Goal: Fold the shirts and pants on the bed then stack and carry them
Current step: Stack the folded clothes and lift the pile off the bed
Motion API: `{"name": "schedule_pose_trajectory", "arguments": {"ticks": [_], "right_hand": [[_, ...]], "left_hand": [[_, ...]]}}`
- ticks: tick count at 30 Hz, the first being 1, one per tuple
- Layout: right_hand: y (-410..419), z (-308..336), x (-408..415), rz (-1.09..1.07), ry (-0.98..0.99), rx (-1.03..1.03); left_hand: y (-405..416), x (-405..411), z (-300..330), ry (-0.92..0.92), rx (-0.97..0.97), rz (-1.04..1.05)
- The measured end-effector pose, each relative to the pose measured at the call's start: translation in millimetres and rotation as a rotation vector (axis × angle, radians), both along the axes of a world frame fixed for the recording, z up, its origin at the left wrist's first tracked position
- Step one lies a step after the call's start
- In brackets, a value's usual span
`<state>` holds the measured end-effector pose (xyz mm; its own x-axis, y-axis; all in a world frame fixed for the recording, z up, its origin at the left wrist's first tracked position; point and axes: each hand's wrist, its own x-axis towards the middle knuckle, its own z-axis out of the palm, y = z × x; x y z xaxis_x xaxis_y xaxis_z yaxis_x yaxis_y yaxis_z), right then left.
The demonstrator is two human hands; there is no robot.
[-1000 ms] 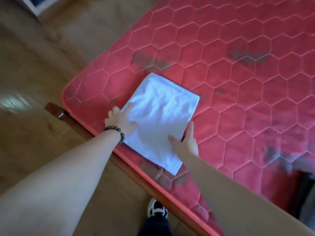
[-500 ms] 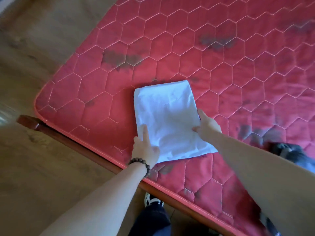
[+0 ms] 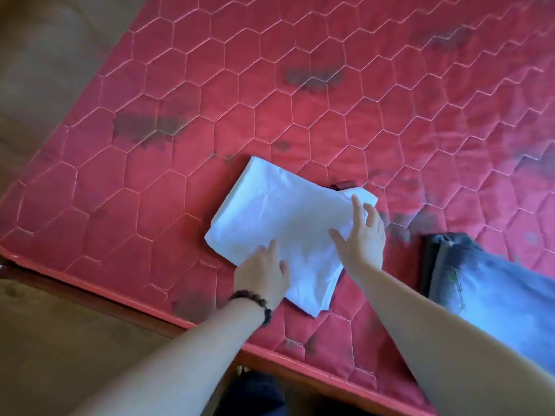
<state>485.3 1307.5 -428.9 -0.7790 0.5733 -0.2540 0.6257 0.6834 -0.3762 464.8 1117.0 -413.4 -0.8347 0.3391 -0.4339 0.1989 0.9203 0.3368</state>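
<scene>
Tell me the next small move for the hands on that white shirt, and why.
Probably slide the folded white shirt toward the jeans to stack them. Both the left hand and right hand rest on it with straight fingers, it looks fully folded, and the jeans lie beside it on the mattress.

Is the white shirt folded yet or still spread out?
Folded: the white cotton shirt lies as a compact rectangle on the red quilted mattress, with layered edges showing.

I see a red quilted mattress (image 3: 210, 121) with dark stains on a dark wooden frame (image 3: 99, 304), brown floor (image 3: 54, 364) below it.
</scene>
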Motion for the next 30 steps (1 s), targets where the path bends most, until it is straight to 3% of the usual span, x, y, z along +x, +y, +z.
{"name": "schedule_pose_trajectory", "arguments": {"ticks": [3,9,14,20,24,26,30], "right_hand": [[-19,-9,30,-0.345,0.0,-0.092],[-45,-26,29,-0.72,-0.005,-0.507],[-28,-26,31,-0.721,-0.068,-0.561],[7,-15,72,-0.644,-0.06,-0.564],[22,-20,84,-0.607,-0.094,-0.684],[24,-22,84,-0.671,-0.038,-0.811],[26,-17,78,-0.66,0.071,-0.998]], "left_hand": [[-21,-56,-10,0.249,-0.012,0.017],[-24,-110,-28,-0.059,-0.138,-0.033],[-23,-90,-29,-0.159,-0.025,0.029],[-41,-23,-31,-0.339,0.06,-0.072],[-37,-15,-36,-0.264,0.283,0.213],[-34,-24,-38,-0.336,0.474,0.352],[-34,-46,-32,-0.523,0.599,0.339]]}}
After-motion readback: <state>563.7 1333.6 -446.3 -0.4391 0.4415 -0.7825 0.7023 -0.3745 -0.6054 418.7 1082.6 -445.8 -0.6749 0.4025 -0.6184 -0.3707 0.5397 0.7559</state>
